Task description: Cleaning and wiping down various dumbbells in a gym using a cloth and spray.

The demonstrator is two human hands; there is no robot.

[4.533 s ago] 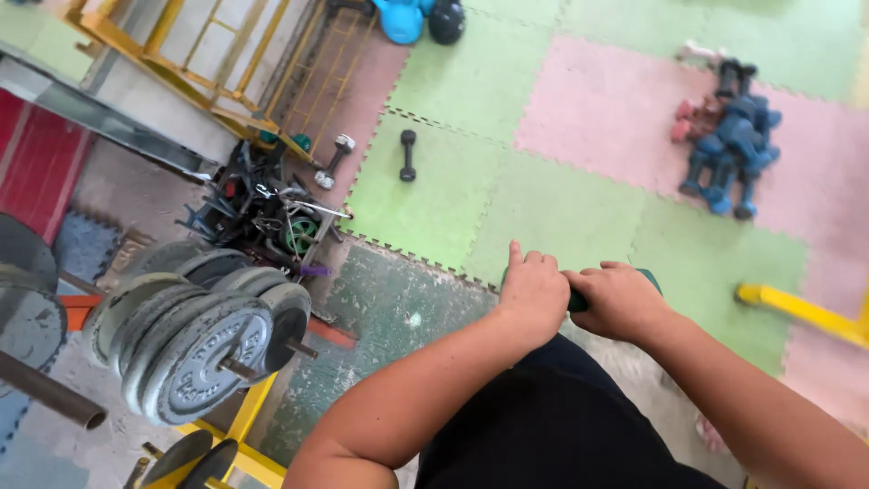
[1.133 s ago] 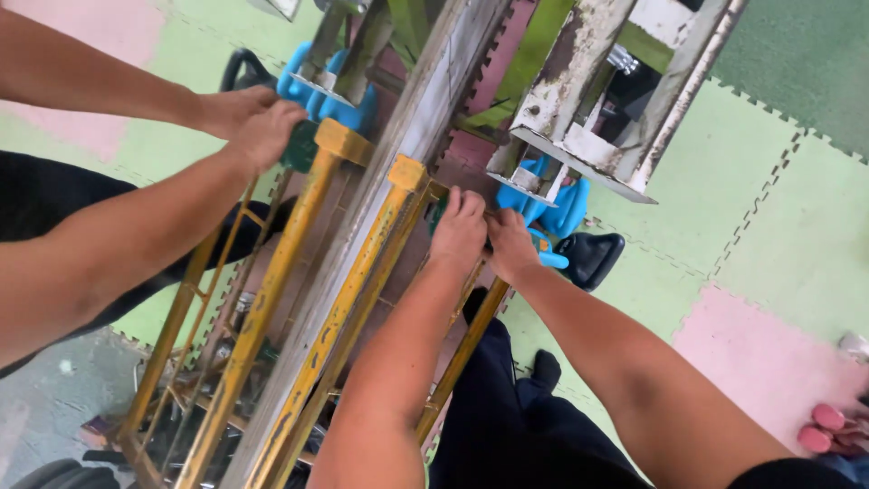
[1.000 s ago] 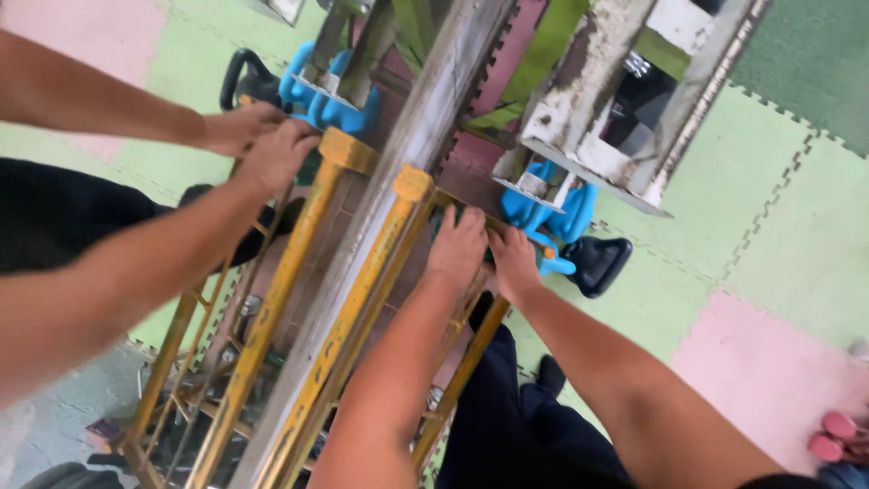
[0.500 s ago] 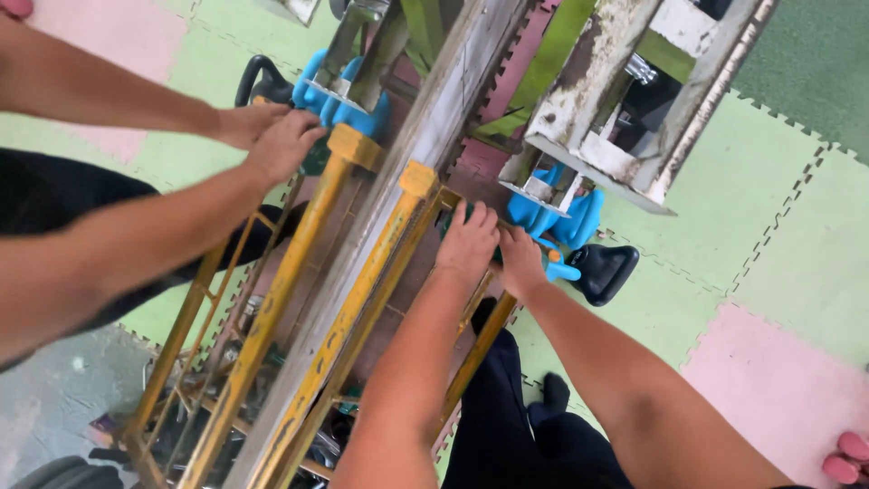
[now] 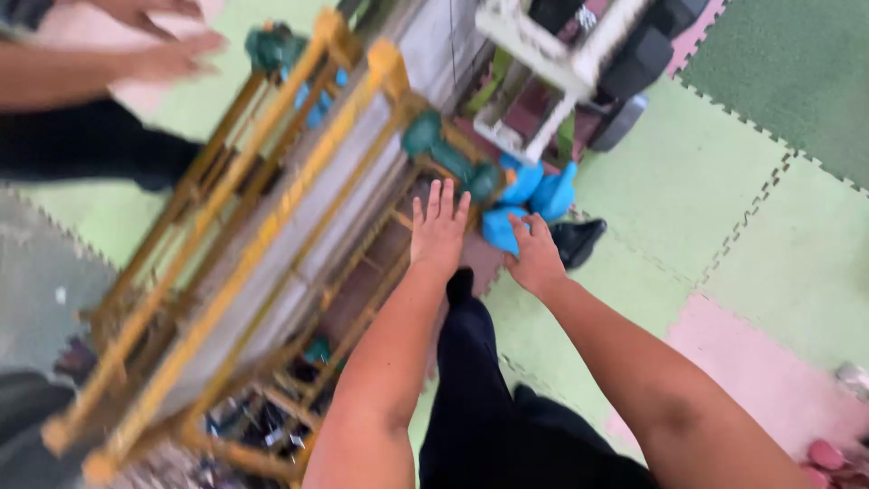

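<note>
From the head camera I see my left hand (image 5: 439, 231) spread flat, fingers open, holding nothing, just beside the yellow metal rack (image 5: 262, 226). My right hand (image 5: 534, 254) rests on the blue dumbbells (image 5: 529, 195) at the rack's end; whether it is clenched, I cannot tell. Another person's hands (image 5: 158, 54) are at the far side.

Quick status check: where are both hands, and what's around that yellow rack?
Left hand open, flat by the yellow rack. Right hand on the blue dumbbells. Another person's hands at the rack's far end.
</note>
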